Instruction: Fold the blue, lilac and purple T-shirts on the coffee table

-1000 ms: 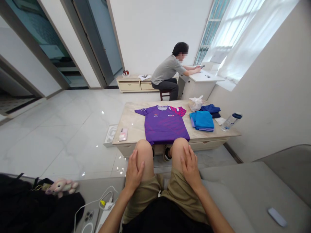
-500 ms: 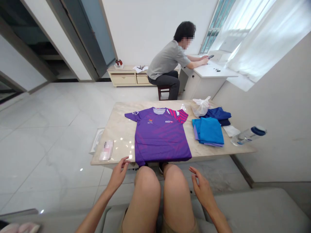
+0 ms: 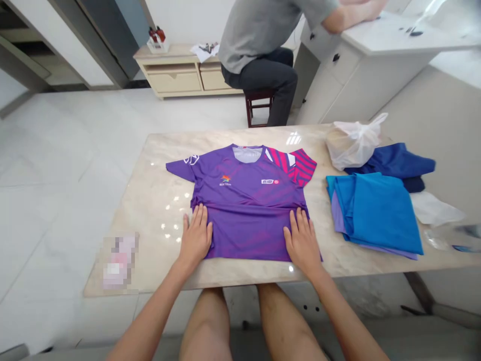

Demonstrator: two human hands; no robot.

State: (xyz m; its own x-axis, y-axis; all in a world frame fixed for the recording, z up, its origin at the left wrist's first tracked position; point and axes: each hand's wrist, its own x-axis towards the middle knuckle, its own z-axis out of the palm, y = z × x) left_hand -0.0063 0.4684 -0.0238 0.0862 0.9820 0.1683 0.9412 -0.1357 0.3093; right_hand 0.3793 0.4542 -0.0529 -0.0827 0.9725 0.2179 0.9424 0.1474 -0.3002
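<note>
A purple short-sleeved sports jersey (image 3: 240, 175) with pink-striped sleeve and small logos lies face up on a beige marble table (image 3: 139, 210). My left hand (image 3: 196, 235) rests flat on the jersey's lower left side, and my right hand (image 3: 301, 243) presses on its lower right side. Both hands have their fingers apart. A crease crosses the fabric near my fingertips, though I cannot tell whether the hem is folded under. A blurred pink package (image 3: 118, 260) lies left of my left hand. A folded blue garment (image 3: 376, 213) lies nearest my right hand.
A plastic bag (image 3: 351, 145), a navy garment (image 3: 394, 160) and a white sheet (image 3: 432, 208) lie at the table's right. A seated person (image 3: 255, 45) works at a white desk (image 3: 394, 35) beyond it. A low cabinet (image 3: 169, 75) stands against the far wall.
My hands have moved from my knees, past the table's near edge, onto the jersey's lower part. The view has tipped down and closer, and the jersey's bottom now looks shorter and creased.
</note>
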